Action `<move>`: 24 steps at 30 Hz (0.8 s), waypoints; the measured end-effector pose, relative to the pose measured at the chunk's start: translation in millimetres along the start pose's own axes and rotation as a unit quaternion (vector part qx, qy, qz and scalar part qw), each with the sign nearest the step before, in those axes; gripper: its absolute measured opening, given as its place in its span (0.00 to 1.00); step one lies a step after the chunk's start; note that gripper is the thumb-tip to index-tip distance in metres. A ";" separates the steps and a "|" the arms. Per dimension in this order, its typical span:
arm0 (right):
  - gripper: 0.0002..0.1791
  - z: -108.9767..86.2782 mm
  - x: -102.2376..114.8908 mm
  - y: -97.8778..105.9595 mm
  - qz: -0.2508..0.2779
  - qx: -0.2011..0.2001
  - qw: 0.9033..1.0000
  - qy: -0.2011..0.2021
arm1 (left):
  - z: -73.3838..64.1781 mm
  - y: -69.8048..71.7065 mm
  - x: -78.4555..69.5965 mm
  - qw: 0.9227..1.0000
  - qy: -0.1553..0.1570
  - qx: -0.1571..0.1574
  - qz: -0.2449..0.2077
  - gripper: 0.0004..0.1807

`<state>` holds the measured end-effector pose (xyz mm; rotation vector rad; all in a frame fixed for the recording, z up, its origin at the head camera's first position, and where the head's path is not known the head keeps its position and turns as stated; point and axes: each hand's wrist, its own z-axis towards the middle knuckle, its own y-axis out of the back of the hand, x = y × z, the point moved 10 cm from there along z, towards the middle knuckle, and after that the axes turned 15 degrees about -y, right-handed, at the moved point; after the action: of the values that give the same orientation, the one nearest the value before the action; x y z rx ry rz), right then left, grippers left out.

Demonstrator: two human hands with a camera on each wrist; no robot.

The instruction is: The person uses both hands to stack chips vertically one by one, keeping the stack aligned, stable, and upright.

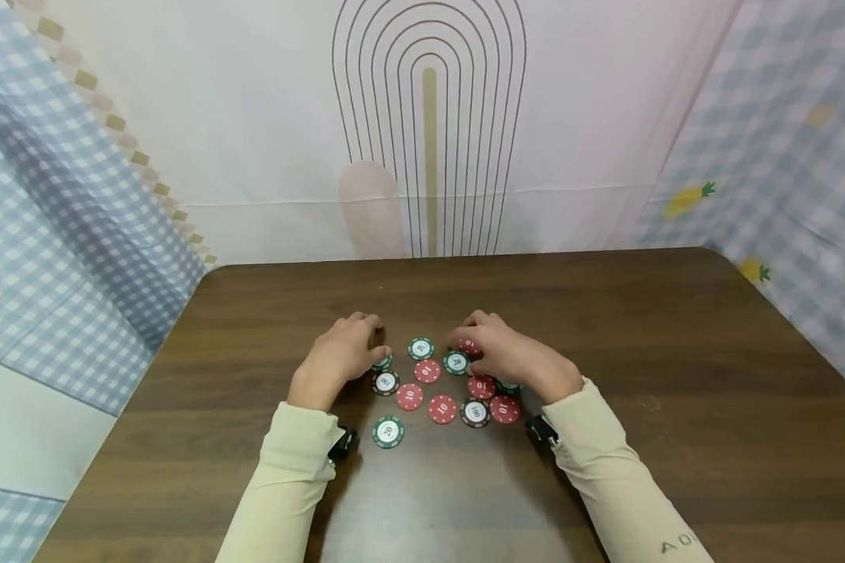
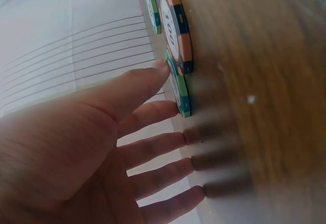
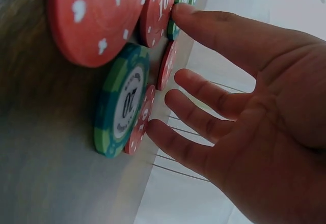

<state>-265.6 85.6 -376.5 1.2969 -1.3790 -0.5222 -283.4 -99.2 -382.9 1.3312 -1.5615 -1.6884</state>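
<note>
On the left of a loose group of poker chips, my left hand [image 1: 343, 349] bends down over a green chip [image 2: 178, 89]. Its thumb and index fingertip are right at that chip's edge, and the other fingers reach the table. Beside it lies a black 100 chip [image 1: 386, 382]. At the right side, my right hand [image 1: 508, 353] spreads its fingers [image 3: 201, 118] over the chips, the thumb apart from them. A red chip [image 1: 469, 345] shows partly under this hand, near a green 20 chip [image 1: 456, 362]. Another green chip [image 1: 508, 386] is half hidden below the palm.
Several red chips [image 1: 442, 408], a second black chip [image 1: 475, 413] and a green chip [image 1: 388, 432] lie flat between and in front of the hands. The brown wooden table [image 1: 676, 336] reaches back to a patterned cloth [image 1: 275, 156]. Checked cloths [image 1: 63, 234] hang at both sides.
</note>
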 end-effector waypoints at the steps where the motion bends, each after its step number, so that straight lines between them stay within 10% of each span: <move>1: 0.24 0.6 -0.4 -0.5 0.000 0.002 1.000 -0.002 | -0.2 0.4 0.4 1.000 0.000 -0.001 0.000 0.30; 24: 0.18 4.9 -2.7 -3.2 -0.024 -0.011 1.000 -0.007 | 1.8 7.5 -15.6 0.999 -0.037 -0.026 0.008 0.24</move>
<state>-269.4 85.3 -381.7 1.3143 -1.3531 -0.5785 -280.5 -86.8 -371.0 1.2393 -1.5546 -1.7753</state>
